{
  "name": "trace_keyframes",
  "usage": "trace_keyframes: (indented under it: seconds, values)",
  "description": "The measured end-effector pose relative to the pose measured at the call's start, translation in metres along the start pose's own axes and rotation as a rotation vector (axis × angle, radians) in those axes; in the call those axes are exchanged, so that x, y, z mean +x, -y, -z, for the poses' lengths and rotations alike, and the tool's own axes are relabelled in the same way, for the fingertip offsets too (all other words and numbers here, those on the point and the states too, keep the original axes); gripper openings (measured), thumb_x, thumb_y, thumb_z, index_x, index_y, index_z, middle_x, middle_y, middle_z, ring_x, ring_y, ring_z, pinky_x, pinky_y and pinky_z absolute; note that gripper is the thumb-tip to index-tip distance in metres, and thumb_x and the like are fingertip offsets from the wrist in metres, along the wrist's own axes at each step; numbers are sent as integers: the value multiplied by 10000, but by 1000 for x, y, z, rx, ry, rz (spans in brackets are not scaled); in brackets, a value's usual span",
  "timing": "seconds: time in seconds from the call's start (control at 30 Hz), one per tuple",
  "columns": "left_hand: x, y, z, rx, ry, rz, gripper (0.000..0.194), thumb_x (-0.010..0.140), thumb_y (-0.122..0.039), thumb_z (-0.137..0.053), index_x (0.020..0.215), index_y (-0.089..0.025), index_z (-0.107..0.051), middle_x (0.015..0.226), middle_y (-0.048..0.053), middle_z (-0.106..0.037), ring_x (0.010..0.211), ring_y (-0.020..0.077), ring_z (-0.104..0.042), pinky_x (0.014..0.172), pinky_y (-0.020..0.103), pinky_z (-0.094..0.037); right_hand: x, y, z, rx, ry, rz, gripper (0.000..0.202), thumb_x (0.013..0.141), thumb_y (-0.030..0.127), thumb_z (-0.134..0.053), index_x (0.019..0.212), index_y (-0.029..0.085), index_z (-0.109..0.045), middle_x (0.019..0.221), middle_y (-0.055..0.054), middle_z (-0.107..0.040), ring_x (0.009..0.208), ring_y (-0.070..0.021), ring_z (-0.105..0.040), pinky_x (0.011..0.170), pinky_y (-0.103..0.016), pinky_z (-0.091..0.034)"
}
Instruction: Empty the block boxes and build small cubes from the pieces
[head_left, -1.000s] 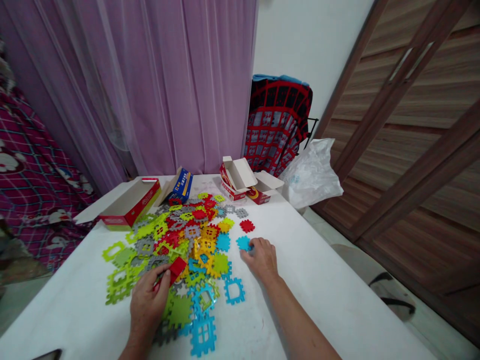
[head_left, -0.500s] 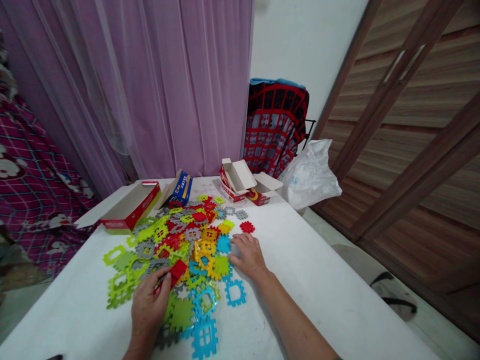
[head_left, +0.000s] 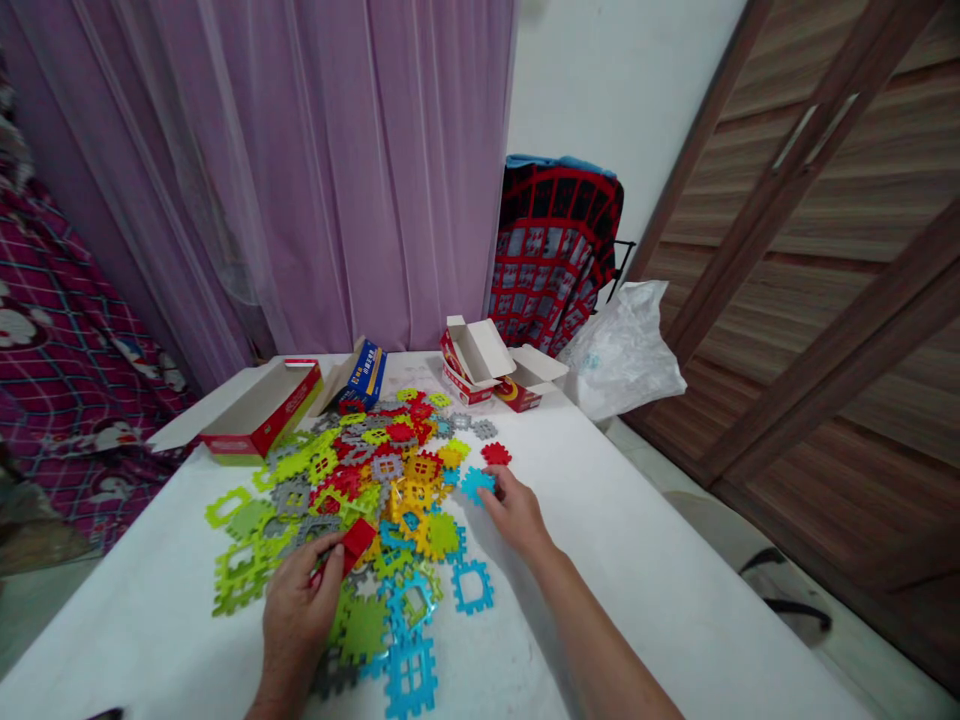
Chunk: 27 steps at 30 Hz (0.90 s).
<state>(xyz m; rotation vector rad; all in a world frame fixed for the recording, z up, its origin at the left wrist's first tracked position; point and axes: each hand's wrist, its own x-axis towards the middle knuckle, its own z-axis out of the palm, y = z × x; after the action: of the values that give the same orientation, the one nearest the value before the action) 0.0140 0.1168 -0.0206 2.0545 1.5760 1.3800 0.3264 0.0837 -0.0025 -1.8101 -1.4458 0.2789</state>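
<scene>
A heap of flat toothed plastic building pieces, yellow-green, grey, red, orange and blue, covers the middle of the white table. Over the heap's near left part, my left hand [head_left: 304, 590] is closed on a red block [head_left: 358, 540], held between thumb and fingers. To the right of the heap, my right hand [head_left: 516, 512] pinches a blue toothed piece [head_left: 475, 484] by its right edge. Just beyond those fingers lies a red toothed piece [head_left: 496, 454]. A blue square frame piece [head_left: 472, 587] rests on the table nearer to me.
Behind the heap stand an open red box [head_left: 262, 420], a blue box [head_left: 364, 376] and two small red-and-white boxes, one being an opened carton [head_left: 471, 375]. A white plastic bag [head_left: 622, 350] sits at the table's far right edge. Purple curtains [head_left: 360, 170] hang behind.
My right hand has taken hold of the blue toothed piece and drawn it rightward, away from the heap. My left hand stays in place with the red block.
</scene>
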Motion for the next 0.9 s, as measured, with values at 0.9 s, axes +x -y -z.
trace_keyframes:
  seconds: [0.9]
  values:
    - [-2,7,-1,12,33,28,340,793,-520,-535,864,-247,-725,826,30,-757,759,222,-693,721,339,-546,-46,-31,27,-385,-188,-200,318,759,329,-587,1050,203,-609,949,-49,-678,866,-212,-626,757,-302,-443]
